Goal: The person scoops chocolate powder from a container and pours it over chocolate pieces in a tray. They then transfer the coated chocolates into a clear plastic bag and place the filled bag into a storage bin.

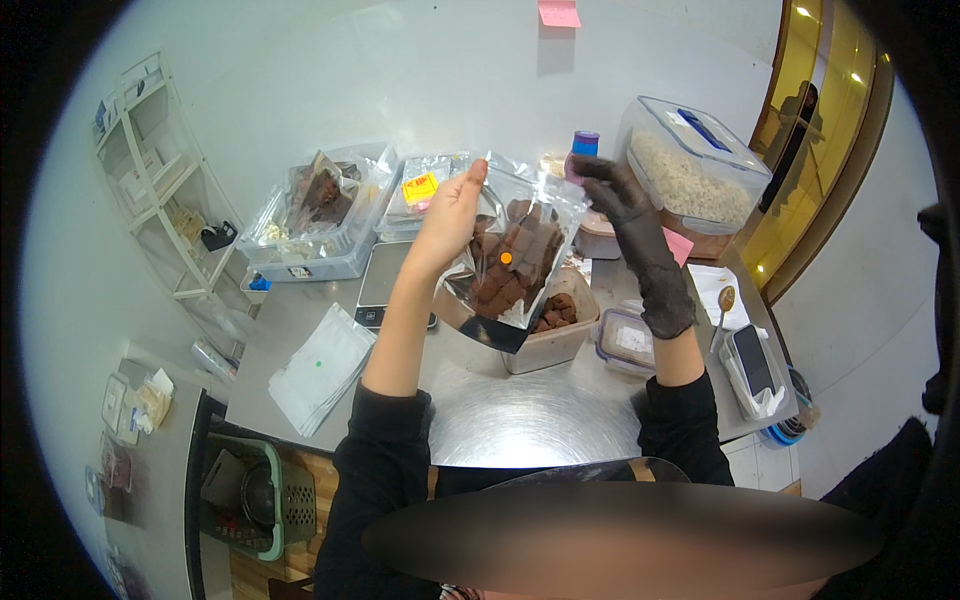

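Note:
My left hand (454, 214), bare, holds a clear-fronted stand-up pouch (525, 319) by its upper left side, thumb pointing up. Brown, chocolate-coloured chunks (517, 274) fill much of the pouch, which bears an orange dot. At its top right corner is my right hand (626, 217) in a dark glove, fingers bent; whether they grip the corner cannot be made out. The pouch is raised above the metal table (517, 420), partly covering a plastic tub (555, 352) with more brown pieces (556, 311) inside.
Left of the tub are a digital scale (382, 281) and a stack of flat white pouches (319, 375). A tray of filled bags (315, 266) stands behind. Rightward are a small lidded container (626, 341), a large lidded box (690, 176), a spoon (724, 304) and a phone (752, 358).

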The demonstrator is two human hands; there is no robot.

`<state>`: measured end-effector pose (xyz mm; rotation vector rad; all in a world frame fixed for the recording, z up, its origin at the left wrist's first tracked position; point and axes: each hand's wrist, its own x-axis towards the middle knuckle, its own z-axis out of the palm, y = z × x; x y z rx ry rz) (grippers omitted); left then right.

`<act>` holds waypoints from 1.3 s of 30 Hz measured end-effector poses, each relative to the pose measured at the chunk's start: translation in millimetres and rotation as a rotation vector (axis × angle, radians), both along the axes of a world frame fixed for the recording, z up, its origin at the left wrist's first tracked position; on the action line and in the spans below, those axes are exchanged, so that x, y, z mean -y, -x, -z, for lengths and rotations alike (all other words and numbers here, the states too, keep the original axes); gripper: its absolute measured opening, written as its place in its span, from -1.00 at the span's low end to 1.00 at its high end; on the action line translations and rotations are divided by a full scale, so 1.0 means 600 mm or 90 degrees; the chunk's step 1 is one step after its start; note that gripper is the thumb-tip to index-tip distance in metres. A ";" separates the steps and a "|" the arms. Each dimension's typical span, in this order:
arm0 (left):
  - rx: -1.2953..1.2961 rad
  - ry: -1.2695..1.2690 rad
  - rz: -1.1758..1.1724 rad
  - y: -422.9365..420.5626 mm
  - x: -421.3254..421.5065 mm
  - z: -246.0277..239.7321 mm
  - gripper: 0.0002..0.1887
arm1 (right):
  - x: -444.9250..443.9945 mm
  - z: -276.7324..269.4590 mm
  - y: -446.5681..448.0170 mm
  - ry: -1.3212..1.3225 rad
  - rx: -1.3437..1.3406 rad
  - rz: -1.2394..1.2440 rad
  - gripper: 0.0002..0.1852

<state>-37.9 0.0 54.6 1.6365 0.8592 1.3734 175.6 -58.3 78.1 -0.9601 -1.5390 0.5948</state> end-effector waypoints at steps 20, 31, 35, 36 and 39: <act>0.188 -0.024 -0.053 0.035 0.014 -0.029 -0.49 | 0.105 -0.011 0.036 0.030 0.528 -0.359 -0.62; 0.178 -0.023 -0.052 0.035 0.020 -0.031 -0.51 | 0.108 -0.020 0.032 0.081 0.586 -0.394 -0.56; 0.180 -0.031 -0.037 0.040 0.016 -0.030 -0.51 | 0.118 -0.025 0.039 0.062 0.576 -0.377 -0.50; 0.176 -0.038 -0.048 0.039 0.015 -0.029 -0.50 | 0.119 -0.026 0.040 0.073 0.595 -0.361 -0.47; 0.171 -0.050 -0.067 0.033 0.013 -0.027 -0.47 | 0.120 -0.026 0.044 0.076 0.588 -0.391 -0.43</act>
